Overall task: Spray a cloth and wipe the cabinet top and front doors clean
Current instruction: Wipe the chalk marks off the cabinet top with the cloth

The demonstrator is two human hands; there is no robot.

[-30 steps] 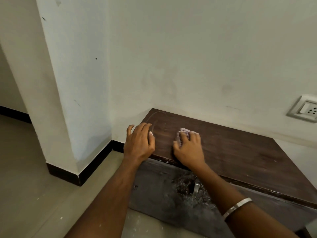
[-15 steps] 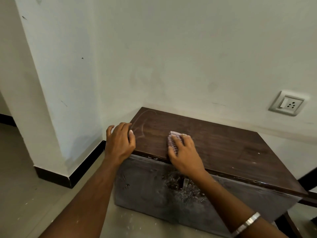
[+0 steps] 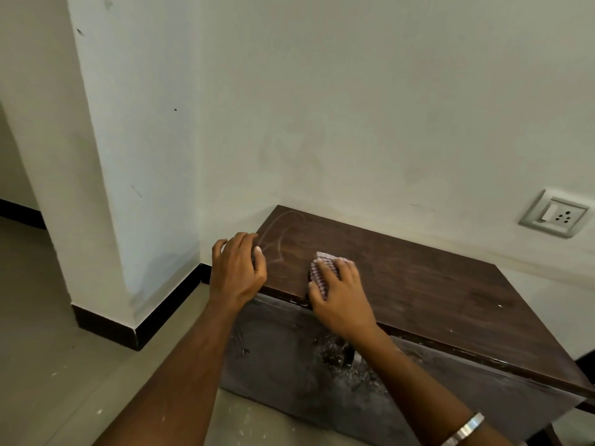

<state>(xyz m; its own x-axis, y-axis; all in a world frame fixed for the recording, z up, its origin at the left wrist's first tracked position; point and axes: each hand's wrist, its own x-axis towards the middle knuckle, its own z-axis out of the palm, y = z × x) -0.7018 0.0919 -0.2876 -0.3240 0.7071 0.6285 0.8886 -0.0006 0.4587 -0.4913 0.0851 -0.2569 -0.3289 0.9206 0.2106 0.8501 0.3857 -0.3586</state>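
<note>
Cloth under my right hand, flat fingers pressing without curling, near the cabinet top front-left edge; my left hand braces the corner, holding nothing; I should wipe with even overlapping strokes before the front doors.

Pale, scuffed walls meet at a corner, with a pillar jutting out on the left. A black skirting runs along their base above a beige tiled floor. A socket sits low on the right wall.
</note>
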